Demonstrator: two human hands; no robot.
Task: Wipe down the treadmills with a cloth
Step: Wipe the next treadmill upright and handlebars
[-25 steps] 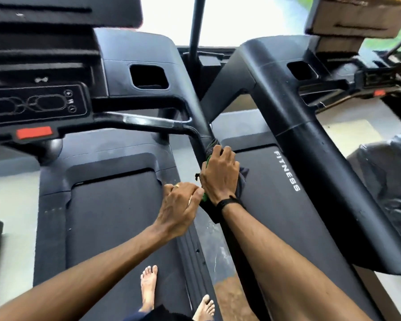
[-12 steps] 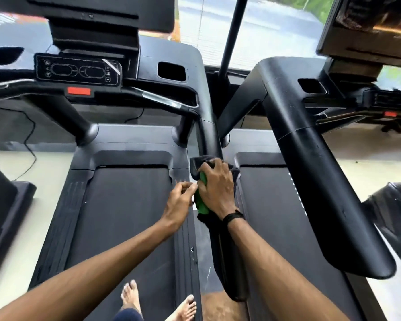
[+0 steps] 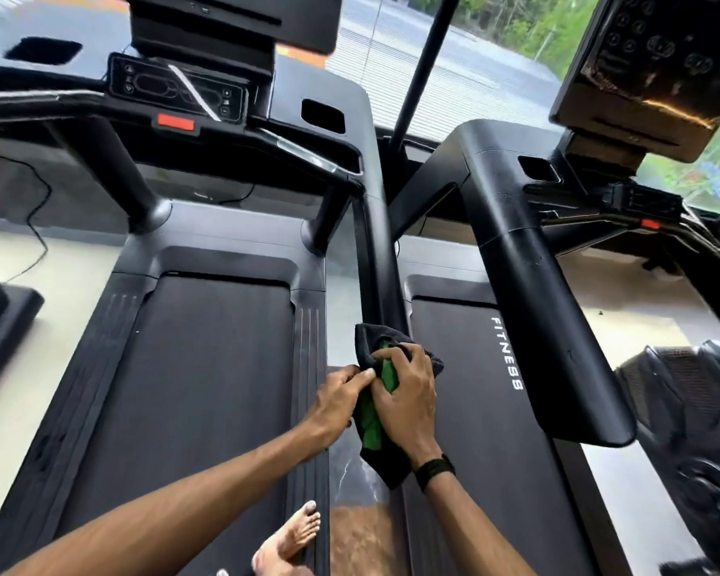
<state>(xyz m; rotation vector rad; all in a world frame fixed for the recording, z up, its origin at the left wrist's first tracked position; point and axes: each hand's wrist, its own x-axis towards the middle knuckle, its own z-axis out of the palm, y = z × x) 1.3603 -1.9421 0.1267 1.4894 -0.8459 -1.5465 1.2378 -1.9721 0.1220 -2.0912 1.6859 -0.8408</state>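
Two black treadmills stand side by side: the left treadmill (image 3: 208, 367) under me and the right treadmill (image 3: 474, 409) marked FITNESS. My right hand (image 3: 406, 392) grips a dark cloth (image 3: 385, 463) with a green part, wrapped round the lower end of the left treadmill's right handrail (image 3: 377, 259). My left hand (image 3: 337, 399) pinches the cloth's left edge, touching my right hand.
The right treadmill's left handrail (image 3: 549, 318) slopes down close on the right. Consoles (image 3: 175, 87) and screens rise ahead before a window. A black bag (image 3: 691, 430) lies at the right. My bare foot (image 3: 287, 542) stands on the left belt's edge.
Both hands with the cloth have slid down the handrail toward me, and my view has tilted upward. My left hand has come in against the cloth.
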